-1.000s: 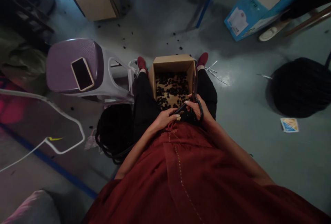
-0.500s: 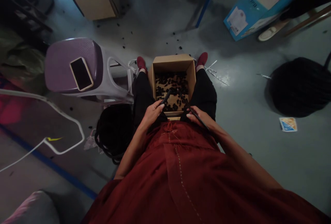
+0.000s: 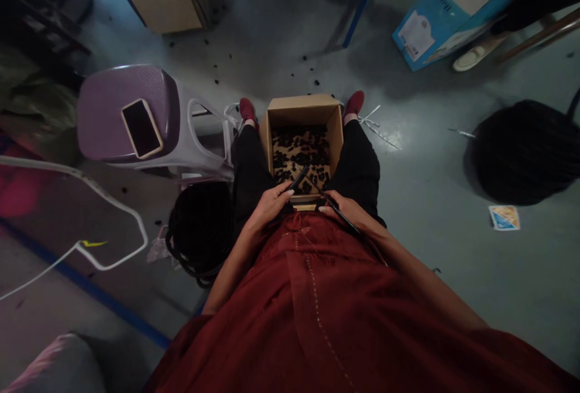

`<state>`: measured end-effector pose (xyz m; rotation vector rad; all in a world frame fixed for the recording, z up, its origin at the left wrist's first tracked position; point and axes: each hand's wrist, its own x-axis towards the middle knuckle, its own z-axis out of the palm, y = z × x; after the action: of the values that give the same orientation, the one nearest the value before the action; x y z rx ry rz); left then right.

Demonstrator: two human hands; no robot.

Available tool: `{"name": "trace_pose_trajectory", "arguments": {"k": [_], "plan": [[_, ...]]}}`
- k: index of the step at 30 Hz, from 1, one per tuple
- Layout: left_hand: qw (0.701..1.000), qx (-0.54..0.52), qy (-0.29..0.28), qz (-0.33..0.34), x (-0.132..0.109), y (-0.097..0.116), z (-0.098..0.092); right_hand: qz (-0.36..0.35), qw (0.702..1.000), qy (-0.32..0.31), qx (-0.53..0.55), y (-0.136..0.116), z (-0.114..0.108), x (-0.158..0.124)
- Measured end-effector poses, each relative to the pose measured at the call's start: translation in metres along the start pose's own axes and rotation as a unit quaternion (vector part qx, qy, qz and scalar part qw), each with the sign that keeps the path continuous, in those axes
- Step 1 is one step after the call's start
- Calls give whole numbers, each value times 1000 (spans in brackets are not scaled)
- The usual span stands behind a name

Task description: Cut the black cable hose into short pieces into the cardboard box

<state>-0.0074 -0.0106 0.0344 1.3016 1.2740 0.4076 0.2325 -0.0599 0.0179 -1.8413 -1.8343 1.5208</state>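
Note:
My left hand [image 3: 273, 202] is closed on a short black stick-like thing [image 3: 299, 178], which slants up and right over the near part of an open cardboard box [image 3: 338, 139]. Its exact kind is too dark to tell. In my right hand [image 3: 343, 204] is a long, thin black strip [image 3: 347, 219]; one end points at the left hand's piece and the other runs back along my right wrist. The two tips are close together; I cannot tell whether they touch. Many small black pieces [image 3: 308, 157] are scattered over the bottom of the box, which stands between my legs.
A purple stool [image 3: 99, 115] with a phone [image 3: 142, 129] on it stands at the left, a black bag-like bundle [image 3: 199, 230] below it. At the right lie a large black bundle [image 3: 525, 151] and a small packet [image 3: 504, 217]. A blue carton [image 3: 426, 27] stands near another person's shoe [image 3: 471, 57].
Both hands have come slightly closer together. The left hand's black piece has shifted right and down, nearer the strip, and the strip's front end has moved toward it.

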Motion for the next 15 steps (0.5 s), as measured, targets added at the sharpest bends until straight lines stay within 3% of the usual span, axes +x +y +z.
{"name": "trace_pose_trajectory", "arguments": {"k": [9,15], "plan": [[998,9,-60,5,-2,7,-9,-29,999,-12,-4,-1,0,2],[998,3,-63,9,-2,5,-7,-14,1000,5,-25,1,4,2]]}}
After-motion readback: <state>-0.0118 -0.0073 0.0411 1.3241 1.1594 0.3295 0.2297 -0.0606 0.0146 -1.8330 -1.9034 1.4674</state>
